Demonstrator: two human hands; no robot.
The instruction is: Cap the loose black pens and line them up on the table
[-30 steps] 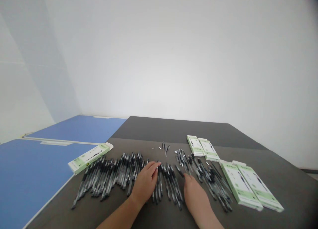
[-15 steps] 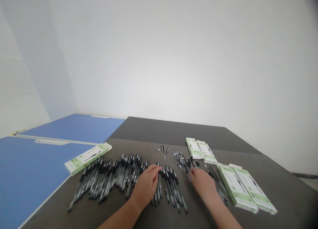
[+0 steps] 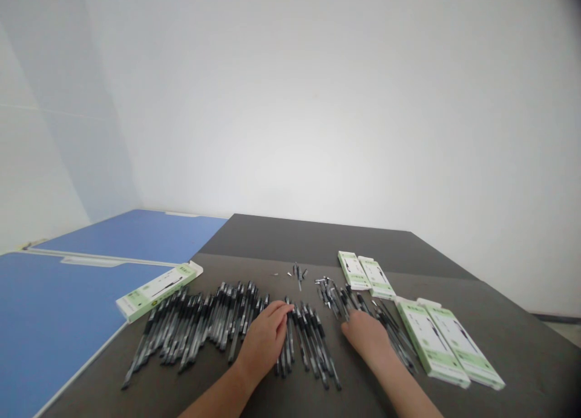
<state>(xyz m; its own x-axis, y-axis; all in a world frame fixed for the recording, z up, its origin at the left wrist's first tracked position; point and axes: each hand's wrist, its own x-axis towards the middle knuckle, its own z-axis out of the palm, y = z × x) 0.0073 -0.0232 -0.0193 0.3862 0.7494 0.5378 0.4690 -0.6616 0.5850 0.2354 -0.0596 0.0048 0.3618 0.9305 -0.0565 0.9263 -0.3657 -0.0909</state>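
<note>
Many clear pens with black grips and caps (image 3: pixel 195 327) lie side by side across the left and middle of the dark table. My left hand (image 3: pixel 267 333) rests over them near the middle, fingertips drawn together at a pen's upper end; what they hold is too small to tell. A smaller group of pens (image 3: pixel 313 339) lies just to its right. My right hand (image 3: pixel 365 333) is at the lower edge of a loose pile of pen parts (image 3: pixel 333 297), its fingers curled down and partly hidden. More thin dark pieces (image 3: pixel 399 336) lie right of that hand.
One green and white box (image 3: pixel 157 292) lies at the left. Two more boxes (image 3: pixel 354 271) lie behind the pile, and two larger-looking ones (image 3: pixel 433 344) at the right. Small parts (image 3: pixel 298 274) lie at the middle back. A blue surface (image 3: pixel 59 315) adjoins the table (image 3: pixel 308 239).
My right hand has moved slightly left and nearer to me, its fingers leaving the spot by the pile's dark pieces. My left hand has hardly moved.
</note>
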